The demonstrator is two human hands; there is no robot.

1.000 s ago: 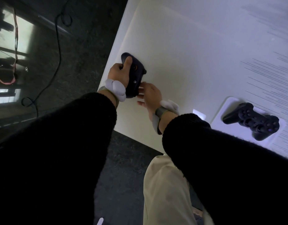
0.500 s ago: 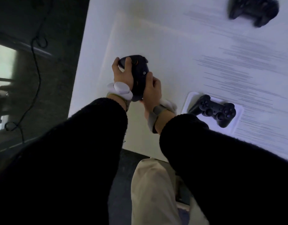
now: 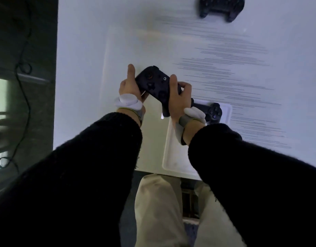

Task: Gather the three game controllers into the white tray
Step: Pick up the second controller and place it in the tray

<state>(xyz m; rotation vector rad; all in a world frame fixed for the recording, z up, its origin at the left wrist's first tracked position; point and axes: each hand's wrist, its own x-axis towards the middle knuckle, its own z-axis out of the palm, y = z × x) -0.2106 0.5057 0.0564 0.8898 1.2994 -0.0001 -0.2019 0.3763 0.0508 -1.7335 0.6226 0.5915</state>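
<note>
I hold a dark game controller (image 3: pixel 154 82) above the white table, both hands on it. My left hand (image 3: pixel 129 86) grips its left end with the thumb raised. My right hand (image 3: pixel 178 97) is wrapped around its right grip. The controller hangs just left of the white tray (image 3: pixel 173 157) at the table's front edge. A second black controller (image 3: pixel 211 112) lies in the tray's far part, partly hidden behind my right wrist. A third black controller (image 3: pixel 220 7) rests on the table at the far top, blurred.
The white table (image 3: pixel 86 50) ends at its left edge beside a dark floor with a black cable (image 3: pixel 23 82). My beige trouser legs (image 3: pixel 157 207) show below the table's front edge. Thin grey streaks cross the table's right side.
My right hand has closed on the controller, which is now held level in both hands and has shifted right, close to the tray. The view has swung, bringing the far controller into sight.
</note>
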